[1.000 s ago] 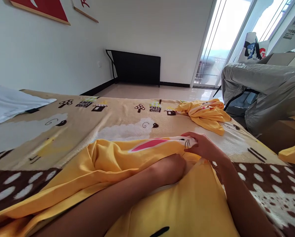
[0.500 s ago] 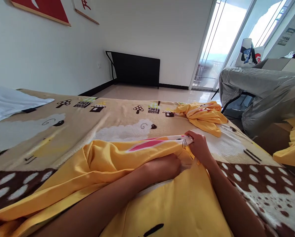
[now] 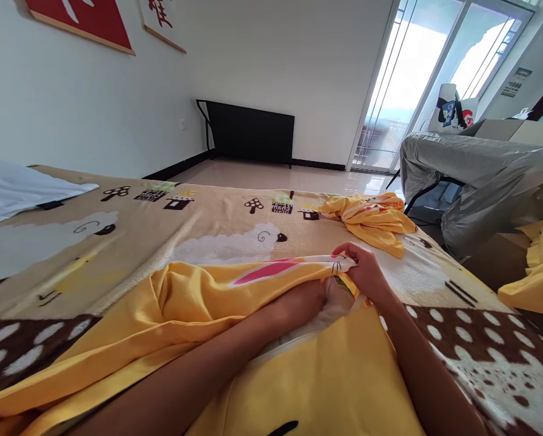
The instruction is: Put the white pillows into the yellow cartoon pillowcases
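Note:
A yellow cloth cover with a white-and-pink rabbit print lies bunched across the blanket in front of me. My right hand pinches its edge by the rabbit's whiskered face, thumb and fingers closed on the fabric. Beneath the raised fold is my left hand, knuckles partly showing and fingers hidden by cloth. Whitish material shows in the gap beside it. Nearest to me, between my forearms, is a plump yellow piece with a black mark at the bottom edge; whether it joins the rabbit cloth I cannot tell.
A patterned sheep blanket covers the bed. Another crumpled yellow cloth lies at its far right. White cloth is on the left. Beyond the right edge are a plastic-wrapped grey item and more yellow fabric. A black panel leans at the wall.
My left hand has slid slightly left and deeper under the cloth, and the gap beside it has widened, showing more whitish material. My right hand keeps its pinch. The view has tilted slightly.

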`<state>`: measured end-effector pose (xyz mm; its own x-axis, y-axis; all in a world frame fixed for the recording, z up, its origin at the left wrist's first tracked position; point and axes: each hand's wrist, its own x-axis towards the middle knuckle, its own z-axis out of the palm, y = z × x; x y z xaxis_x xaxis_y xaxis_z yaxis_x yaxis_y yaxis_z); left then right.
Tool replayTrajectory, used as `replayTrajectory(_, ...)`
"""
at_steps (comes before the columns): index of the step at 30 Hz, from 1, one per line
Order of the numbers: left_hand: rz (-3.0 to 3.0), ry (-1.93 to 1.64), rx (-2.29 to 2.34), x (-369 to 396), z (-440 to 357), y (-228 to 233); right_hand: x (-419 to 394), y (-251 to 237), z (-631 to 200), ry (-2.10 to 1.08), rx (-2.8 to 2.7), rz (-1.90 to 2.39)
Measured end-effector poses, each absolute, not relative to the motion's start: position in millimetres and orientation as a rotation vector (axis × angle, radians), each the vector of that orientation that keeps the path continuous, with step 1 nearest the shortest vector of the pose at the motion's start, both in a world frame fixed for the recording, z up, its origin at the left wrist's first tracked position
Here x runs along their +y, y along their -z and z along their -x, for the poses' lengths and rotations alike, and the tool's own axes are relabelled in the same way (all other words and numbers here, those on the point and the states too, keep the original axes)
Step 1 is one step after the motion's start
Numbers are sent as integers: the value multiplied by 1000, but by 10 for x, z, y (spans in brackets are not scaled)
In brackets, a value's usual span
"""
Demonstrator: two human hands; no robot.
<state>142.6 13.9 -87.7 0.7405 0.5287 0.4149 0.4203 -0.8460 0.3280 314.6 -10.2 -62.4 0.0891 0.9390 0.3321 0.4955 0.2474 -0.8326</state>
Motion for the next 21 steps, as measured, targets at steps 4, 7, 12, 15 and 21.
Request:
replayTrajectory(4, -2713, -620, 745, 144, -1361, 822, -148, 573, -3146, -598, -1613, 1368)
replayTrajectory(7, -2690, -469, 660, 147, -1336, 799, -163, 565, -3140, -413, -1602, 1466)
replayTrajectory(12, -2584, -219, 723, 57, -1315, 698, -170, 572, -3126, -152, -1572, 1776)
replayTrajectory(15, -2544, -212, 587, -4, -1291, 604, -183, 561, -3106, -74, -1612, 1780)
replayTrajectory(21, -2503, -282, 432, -58, -1220, 424, -216, 507, -3068, -172, -1548, 1618)
